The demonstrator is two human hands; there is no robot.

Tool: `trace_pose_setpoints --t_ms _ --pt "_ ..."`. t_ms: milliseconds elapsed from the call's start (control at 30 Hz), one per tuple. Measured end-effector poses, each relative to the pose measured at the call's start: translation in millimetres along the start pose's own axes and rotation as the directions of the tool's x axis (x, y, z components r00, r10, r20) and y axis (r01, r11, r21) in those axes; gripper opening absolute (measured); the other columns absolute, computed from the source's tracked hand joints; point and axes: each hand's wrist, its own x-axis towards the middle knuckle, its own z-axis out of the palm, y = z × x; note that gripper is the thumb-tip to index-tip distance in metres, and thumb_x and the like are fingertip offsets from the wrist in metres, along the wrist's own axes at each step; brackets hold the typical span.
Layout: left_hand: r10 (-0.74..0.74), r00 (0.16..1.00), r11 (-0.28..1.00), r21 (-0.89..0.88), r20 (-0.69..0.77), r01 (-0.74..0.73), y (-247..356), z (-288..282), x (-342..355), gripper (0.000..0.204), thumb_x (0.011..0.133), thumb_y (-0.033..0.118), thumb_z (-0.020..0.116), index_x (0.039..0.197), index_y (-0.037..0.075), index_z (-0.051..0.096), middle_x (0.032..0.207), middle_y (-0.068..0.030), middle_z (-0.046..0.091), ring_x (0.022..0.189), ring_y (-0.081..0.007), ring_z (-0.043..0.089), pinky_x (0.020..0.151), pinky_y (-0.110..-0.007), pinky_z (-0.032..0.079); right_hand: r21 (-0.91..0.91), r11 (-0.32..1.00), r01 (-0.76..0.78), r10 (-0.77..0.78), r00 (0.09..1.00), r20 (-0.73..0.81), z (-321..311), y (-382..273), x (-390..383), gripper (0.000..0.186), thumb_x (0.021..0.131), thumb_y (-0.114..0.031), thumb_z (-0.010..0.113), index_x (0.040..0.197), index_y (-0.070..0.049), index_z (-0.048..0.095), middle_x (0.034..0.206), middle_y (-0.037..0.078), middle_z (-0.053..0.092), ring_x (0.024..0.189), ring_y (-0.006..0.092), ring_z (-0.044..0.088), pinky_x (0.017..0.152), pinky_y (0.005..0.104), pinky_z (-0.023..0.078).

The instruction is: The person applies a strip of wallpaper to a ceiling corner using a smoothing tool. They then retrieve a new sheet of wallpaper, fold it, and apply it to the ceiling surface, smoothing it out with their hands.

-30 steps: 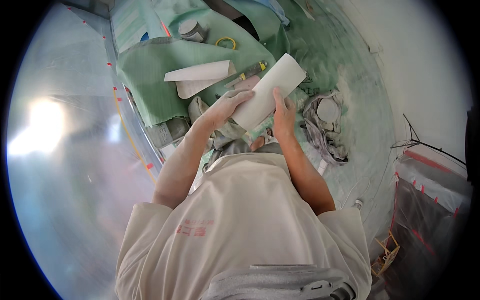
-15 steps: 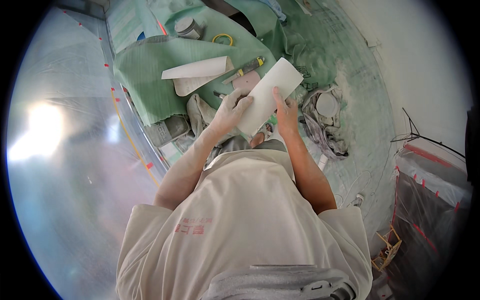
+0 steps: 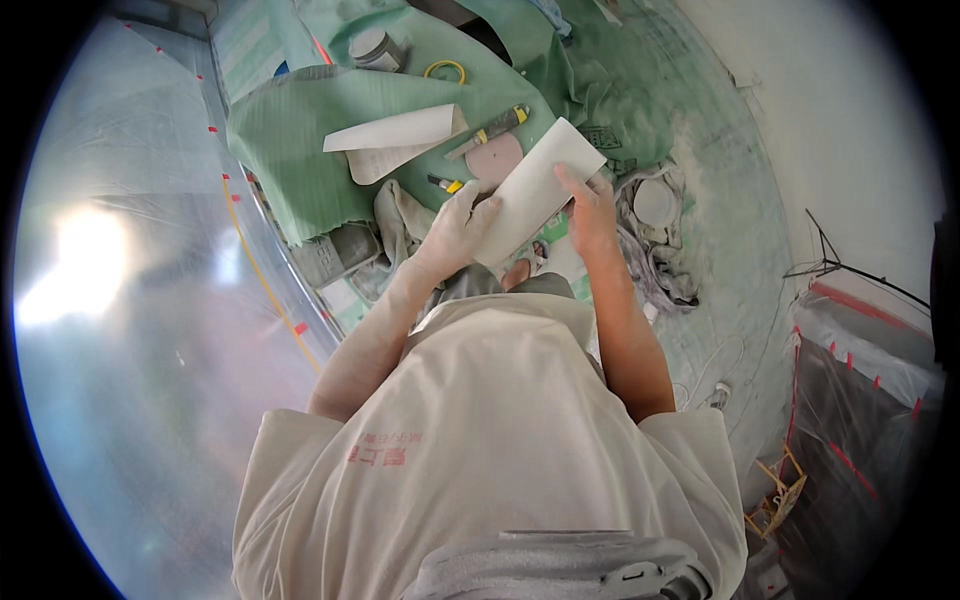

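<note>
A folded white paper sheet [image 3: 535, 180] slants across in front of me, held between both hands. My left hand [image 3: 458, 225], dusted white, grips its lower left edge with the thumb on top. At its upper right part, my right hand [image 3: 592, 208] pinches the other edge, thumb on top and fingers underneath. Beyond lie a curled white sheet [image 3: 400, 130], a black-and-yellow cutter knife [image 3: 490, 132] and a pink disc [image 3: 494, 158]. Near my left fingers is a smaller black-and-yellow tool [image 3: 444, 184], partly hidden.
Green sheeting [image 3: 290, 150] covers the surface ahead, bearing a grey jar [image 3: 376, 50] and a yellow ring [image 3: 445, 73]. A pale cloth [image 3: 402, 215] and grey box [image 3: 338, 258] lie left. Grey fabric with a white round piece [image 3: 655, 203] sits right. Plastic film [image 3: 150, 400] hangs left.
My right hand has shifted slightly right and down along the sheet's edge, and its thumb has moved. The sheet and my left hand have hardly moved.
</note>
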Motion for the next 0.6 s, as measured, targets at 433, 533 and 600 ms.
trace_pose_setpoints --t_ms 433,533,600 --pt "-0.164 0.980 0.951 -0.245 0.109 0.187 34.6 -5.1 63.8 0.049 0.105 0.046 0.062 0.122 0.000 0.071 0.101 -0.0060 0.069 0.090 -0.0121 0.062 0.080 -0.031 0.052 -0.129 0.992 -0.008 0.022 0.994 0.110 17.5 3.4 -7.6 0.042 0.096 -0.025 0.076 0.127 0.003 0.070 0.118 0.006 0.072 0.102 0.0133 0.066 0.088 0.0298 0.051" --pt "-0.141 0.987 0.952 -0.263 0.071 0.155 31.8 -3.7 63.7 0.045 0.105 0.043 0.064 0.114 -0.001 0.072 0.095 -0.0055 0.070 0.083 -0.0115 0.064 0.074 -0.031 0.053 -0.170 0.985 0.017 0.000 0.995 0.102 17.8 3.7 -5.5 0.040 0.096 -0.028 0.076 0.119 0.004 0.073 0.105 0.004 0.072 0.092 0.0113 0.064 0.080 0.0291 0.050" --pt "-0.140 0.988 0.956 -0.251 0.063 0.152 31.8 -2.9 63.4 0.045 0.105 0.043 0.064 0.112 -0.001 0.072 0.092 -0.0050 0.070 0.080 -0.0114 0.064 0.072 -0.031 0.053 -0.174 0.984 0.028 -0.011 0.995 0.095 19.2 4.2 -5.6 0.040 0.095 -0.031 0.076 0.114 0.004 0.075 0.098 0.003 0.072 0.086 0.0104 0.062 0.076 0.0284 0.049"
